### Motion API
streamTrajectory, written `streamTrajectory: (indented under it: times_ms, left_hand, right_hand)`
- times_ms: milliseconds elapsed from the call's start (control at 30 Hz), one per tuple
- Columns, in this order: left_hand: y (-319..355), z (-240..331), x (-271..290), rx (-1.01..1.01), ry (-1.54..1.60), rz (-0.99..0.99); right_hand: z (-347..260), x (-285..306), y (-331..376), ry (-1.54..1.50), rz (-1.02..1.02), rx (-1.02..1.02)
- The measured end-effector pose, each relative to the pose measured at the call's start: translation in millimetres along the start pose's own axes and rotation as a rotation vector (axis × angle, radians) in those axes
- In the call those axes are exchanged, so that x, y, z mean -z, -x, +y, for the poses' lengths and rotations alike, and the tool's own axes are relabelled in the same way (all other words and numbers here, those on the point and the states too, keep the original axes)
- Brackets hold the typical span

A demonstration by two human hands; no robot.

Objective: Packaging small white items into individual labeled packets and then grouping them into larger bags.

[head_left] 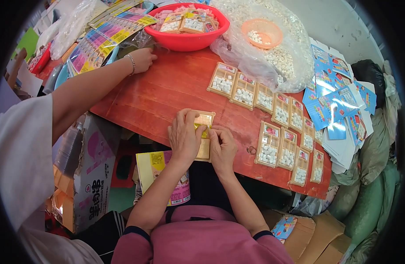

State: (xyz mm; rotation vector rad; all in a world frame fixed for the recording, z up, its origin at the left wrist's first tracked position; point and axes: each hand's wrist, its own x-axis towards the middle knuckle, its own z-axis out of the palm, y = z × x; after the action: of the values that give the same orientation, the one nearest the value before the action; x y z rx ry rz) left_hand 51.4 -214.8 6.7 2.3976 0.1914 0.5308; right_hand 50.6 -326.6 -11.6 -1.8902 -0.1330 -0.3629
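The left hand (184, 134) is curling over the left side of a tan plastic tray (204, 152), while the right hand (223, 145) is pinching its right edge; both thumbs are meeting over a small yellow piece (201, 131). The tray is lying near the close edge of a worn red table (149, 99). Right of the grip, filled trays (265, 165) are standing in rows, with blue cards (339, 103) and green sacks (367, 193) crowding beyond. Ahead, a red bowl (189, 44) is sitting beside a clear bag (226, 53). Left of the grip, a co-worker's hand (144, 60) is resting over the table; below it, a carton (94, 167) is standing.
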Motion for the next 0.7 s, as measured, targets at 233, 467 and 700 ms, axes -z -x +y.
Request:
streamTrajectory:
  times_ms: [233,467,700]
  left_hand:
    - [5,-6,-9,-0.016,-0.043,0.018]
    - [11,-8,-14,0.003,0.013,0.067]
    - [6,-7,-10,0.014,0.034,0.029]
  right_hand:
    - [2,-3,1,0.054,0.023,0.038]
    - [-1,-2,5,0.233,0.003,0.125]
    - [0,2,5,0.378,-0.066,0.319]
